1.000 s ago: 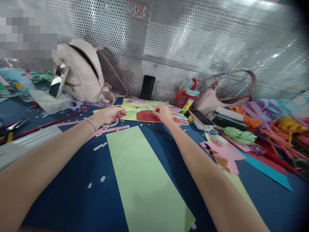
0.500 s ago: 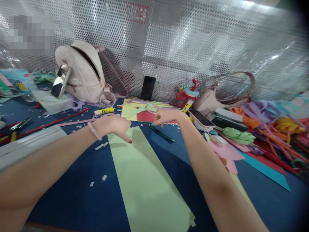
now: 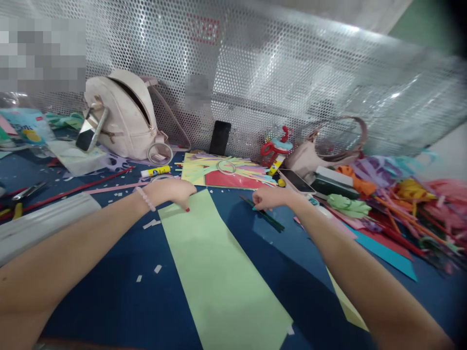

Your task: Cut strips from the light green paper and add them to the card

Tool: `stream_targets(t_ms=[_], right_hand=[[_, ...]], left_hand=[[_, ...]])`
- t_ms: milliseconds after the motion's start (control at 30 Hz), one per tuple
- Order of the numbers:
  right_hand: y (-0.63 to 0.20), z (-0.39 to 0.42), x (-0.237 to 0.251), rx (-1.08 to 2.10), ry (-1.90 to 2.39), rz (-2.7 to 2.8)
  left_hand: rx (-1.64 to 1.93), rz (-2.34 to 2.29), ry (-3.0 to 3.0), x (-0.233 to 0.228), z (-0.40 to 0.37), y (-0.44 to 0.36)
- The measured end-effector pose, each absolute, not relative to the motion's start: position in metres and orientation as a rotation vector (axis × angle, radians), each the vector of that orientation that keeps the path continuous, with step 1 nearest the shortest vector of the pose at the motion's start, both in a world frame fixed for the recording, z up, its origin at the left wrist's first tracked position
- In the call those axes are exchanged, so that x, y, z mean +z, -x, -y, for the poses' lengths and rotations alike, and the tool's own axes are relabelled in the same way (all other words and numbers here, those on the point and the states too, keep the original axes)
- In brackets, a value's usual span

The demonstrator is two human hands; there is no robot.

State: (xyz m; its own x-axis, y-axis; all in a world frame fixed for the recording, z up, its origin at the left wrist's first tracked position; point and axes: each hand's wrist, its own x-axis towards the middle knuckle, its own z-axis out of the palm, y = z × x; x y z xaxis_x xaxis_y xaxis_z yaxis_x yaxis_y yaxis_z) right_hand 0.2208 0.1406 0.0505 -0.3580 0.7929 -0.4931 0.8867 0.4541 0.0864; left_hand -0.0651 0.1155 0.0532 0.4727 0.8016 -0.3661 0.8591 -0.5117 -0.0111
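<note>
A long strip of pale green paper (image 3: 219, 262) runs across the table towards me. At its far end, my left hand (image 3: 170, 190), with a pink bead bracelet at the wrist, closes on the paper; the thumb is on top and the other fingertips are partly hidden. To the right of the paper, my right hand (image 3: 272, 198) has its fingers curled and pinched on a thin dark green pencil (image 3: 273, 222), tilted low over the table. Small white paper scraps (image 3: 157, 269) lie left of the green strip.
Yellow and red sheets under thin paper strips (image 3: 237, 167) carry a roll of tape (image 3: 226, 167). Behind are a glue stick (image 3: 155, 171), a backpack (image 3: 124, 116) and a phone (image 3: 220, 137). Pliers (image 3: 27, 192) lie left; coloured paper and ribbons (image 3: 386, 170) crowd the right.
My right hand has moved right and nearer to me, and the pencil has shifted with it. My left hand has drawn slightly left, its thumb closer to the fingers. The view has tilted a little.
</note>
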Motion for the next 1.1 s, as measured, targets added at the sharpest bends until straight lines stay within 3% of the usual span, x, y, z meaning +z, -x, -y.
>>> stream_targets(t_ms=[167,367,600,900,1100], right_hand=[[-0.225,-0.101,0.035,0.216,-1.542,-2.439],[-0.195,-0.069,0.017,0.561,-0.639,-2.889],[-0.199,-0.074,0.013,0.685,-0.41,-3.098],[-0.209,-0.081,0.016,0.952,-0.369,-3.093],[-0.207,-0.076,0.029,0.929,-0.499,-2.98]], left_hand=[[-0.221,-1.561,-2.664,0.053,-0.11,0.062],[0.307,-1.564,-2.731,0.046,-0.115,0.054],[0.729,-1.282,-2.692,0.038,-0.126,0.053],[0.906,-1.155,-2.577,0.028,-0.133,0.055],[0.818,-1.225,-2.58,0.029,-0.119,0.044]])
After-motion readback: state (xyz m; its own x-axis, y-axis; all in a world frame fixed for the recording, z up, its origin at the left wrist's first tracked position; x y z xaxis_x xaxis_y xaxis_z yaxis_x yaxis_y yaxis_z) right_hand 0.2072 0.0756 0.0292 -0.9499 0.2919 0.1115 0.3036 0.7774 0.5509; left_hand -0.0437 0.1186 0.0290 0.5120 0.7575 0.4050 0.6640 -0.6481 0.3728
